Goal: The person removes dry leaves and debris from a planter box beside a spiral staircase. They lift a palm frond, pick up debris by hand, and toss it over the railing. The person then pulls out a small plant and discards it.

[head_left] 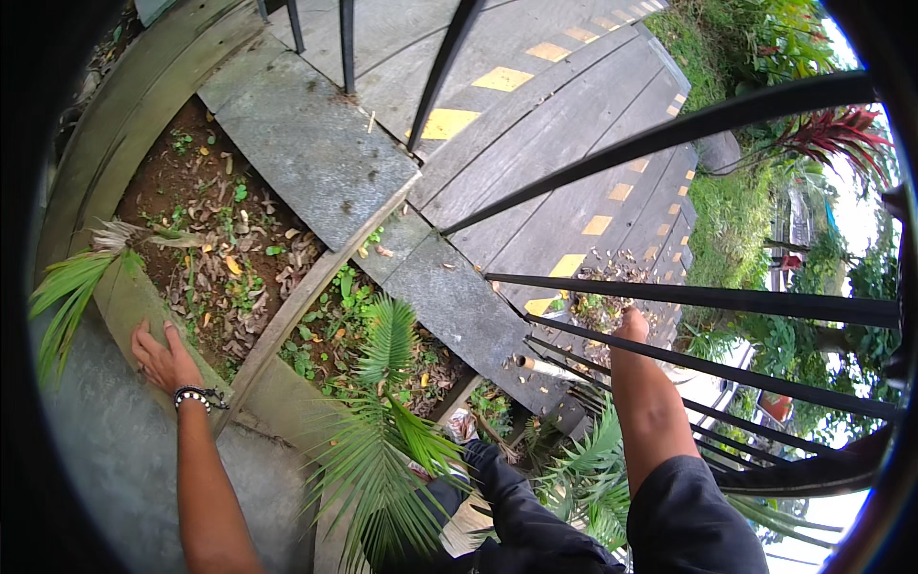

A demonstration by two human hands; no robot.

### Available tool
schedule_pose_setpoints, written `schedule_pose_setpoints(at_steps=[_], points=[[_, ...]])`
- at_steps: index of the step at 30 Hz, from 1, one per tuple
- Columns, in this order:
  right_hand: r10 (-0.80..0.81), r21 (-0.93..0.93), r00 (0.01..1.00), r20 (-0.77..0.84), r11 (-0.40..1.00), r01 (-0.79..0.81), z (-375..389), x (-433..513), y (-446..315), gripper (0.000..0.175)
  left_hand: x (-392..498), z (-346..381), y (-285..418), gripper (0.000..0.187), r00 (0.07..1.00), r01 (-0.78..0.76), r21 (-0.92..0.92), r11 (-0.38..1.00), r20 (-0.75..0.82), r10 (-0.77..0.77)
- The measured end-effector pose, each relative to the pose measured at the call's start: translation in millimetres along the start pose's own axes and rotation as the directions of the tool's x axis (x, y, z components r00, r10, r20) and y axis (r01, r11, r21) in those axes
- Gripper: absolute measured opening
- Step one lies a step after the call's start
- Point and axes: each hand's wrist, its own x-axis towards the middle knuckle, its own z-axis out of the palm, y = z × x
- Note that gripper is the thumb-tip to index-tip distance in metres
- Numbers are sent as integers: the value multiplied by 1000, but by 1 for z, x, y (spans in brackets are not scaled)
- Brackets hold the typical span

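Observation:
My left hand (163,359), with beaded bracelets at the wrist, lies with fingers apart on the mossy ledge (129,301) of a planter bed; nothing is in it. My right arm reaches out past the black metal railing bars (688,294). Its hand (631,324) is small in view, beside a heap of dry leaves and green weeds (599,305) over the paved walkway; what its fingers hold cannot be made out. Between my arms, the bed's brown soil (154,168) bears dry leaves (240,251) and small green weeds (351,287).
A curved edging strip (308,287) divides the bed. Stone slabs (301,136) border it. Palm fronds (387,459) spread over my legs and shoes. Near the railing's foot lies a pale tube (549,367). Stepped paving with yellow marks (502,79) stretches beyond the bars.

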Motion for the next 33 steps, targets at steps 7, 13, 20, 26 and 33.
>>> schedule_pose_setpoints(at_steps=[7, 13, 20, 26, 33], points=[[-110, 416, 898, 426, 905, -86, -48, -227, 85, 14, -12, -29, 29, 54, 1000, 21, -95, 995, -6, -21], [-563, 524, 56, 824, 797, 299, -36, -464, 47, 22, -9, -39, 42, 54, 995, 90, -56, 994, 48, -87], [-571, 623, -773, 277, -506, 597, 145, -642, -50, 41, -9, -48, 46, 70, 980, 127, -43, 991, 160, -118], [-213, 466, -726, 654, -642, 608, 195, -689, -97, 26, -11, -46, 46, 71, 964, 185, -52, 981, 203, -171], [-332, 700, -739, 587, -252, 669, 183, -692, -76, 17, -15, -36, 38, 85, 968, 149, -26, 988, 209, -140]])
